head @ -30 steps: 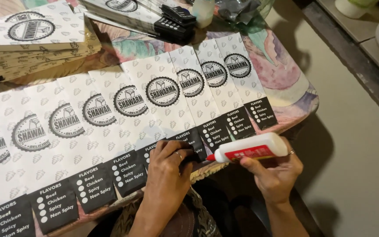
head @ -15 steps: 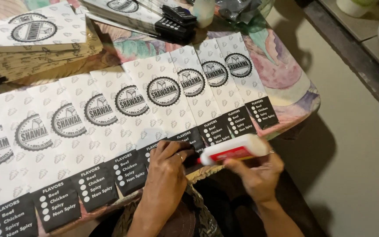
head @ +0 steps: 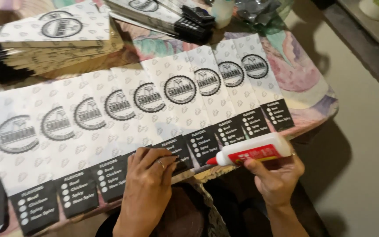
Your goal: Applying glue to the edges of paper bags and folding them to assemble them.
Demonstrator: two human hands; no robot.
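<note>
A white glue bottle (head: 253, 152) is clasped in the right hand (head: 277, 180), nozzle at the overlapped paper bags (head: 172, 109) on the surface; the left hand (head: 148, 175) is pressed flat, holding nothing, on a bag's black end (gluing seemingly part done).

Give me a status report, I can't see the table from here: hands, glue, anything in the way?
Left hand pressing down a paper bag's black end. Right hand gripping the glue bottle, red tip aimed at that row of overlapped bags. Nothing in the way.
</note>
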